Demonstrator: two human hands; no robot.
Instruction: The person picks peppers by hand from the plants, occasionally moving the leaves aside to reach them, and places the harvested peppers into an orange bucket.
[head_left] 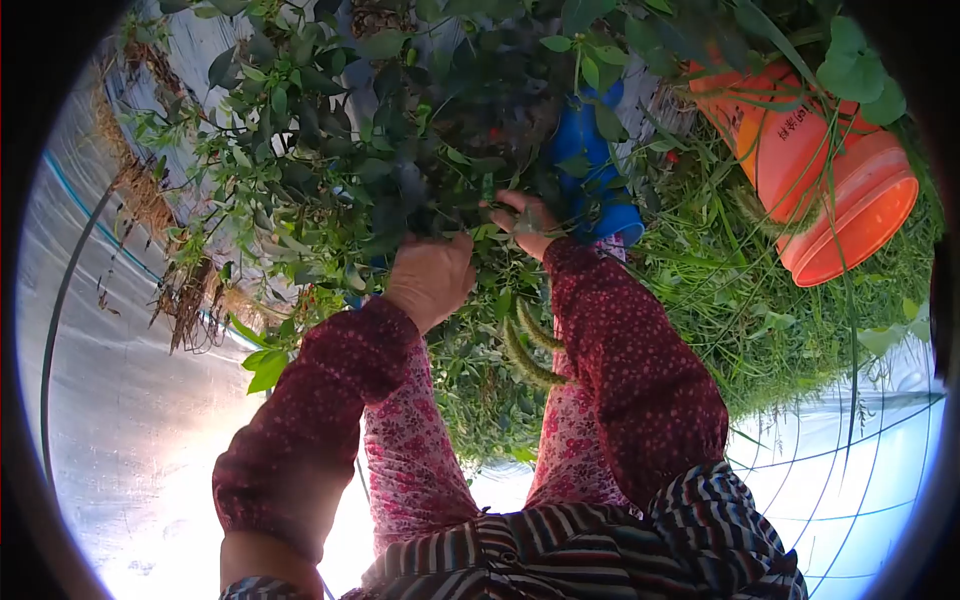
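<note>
Left of the orange bucket (792, 150), both bare hands reach into a dense pepper-like plant (290, 180), whose leafy stems spread well away from it. The right hand (527, 222) is the nearer to the bucket; its fingers stretch among the leaves, loosely bent, but I cannot tell whether they pinch anything. The left hand (432, 278), farther from the bucket, has its fingers curled in, their tips hidden, so I cannot tell what, if anything, they clamp.

The main risk, as I judge it, comes from that hidden contact: a blind pull could snap a side stem or strip leaves. A small red fruit (495, 132) lies left of the bucket, beyond the hands; a rough shake of the stems could knock it loose, and deep shade there would make a dropped one hard to find.

Close by the bucket on its left, a blue boot-like cover (597, 150) sits against the foliage, and a shift of weight there might crush low branches. Tangled grass (740, 235) presses around the bucket and could snag a sleeve (630, 350) or tip it if dragged.
</note>
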